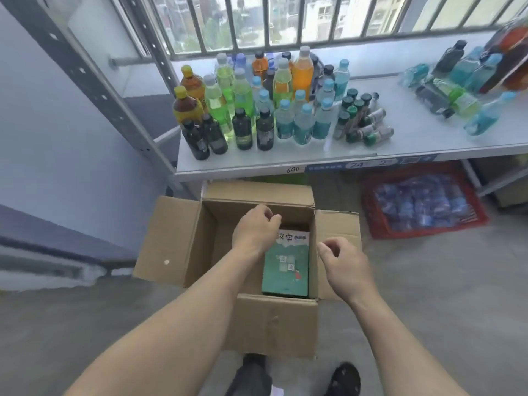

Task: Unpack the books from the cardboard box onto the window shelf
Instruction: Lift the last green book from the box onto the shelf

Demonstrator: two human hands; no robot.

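Hands hover over the open box [258, 321]: left hand [254, 231], loosely curled and empty, is nearer the green book [286, 267], lying at its 5 o'clock, long axis 12-to-6; right hand [344, 265] likewise empty.

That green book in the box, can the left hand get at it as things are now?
Probably yes. The cardboard box has all its flaps folded out, nothing lies on the green book, and the left hand hangs over the opening above the book's far end, loosely curled and holding nothing.
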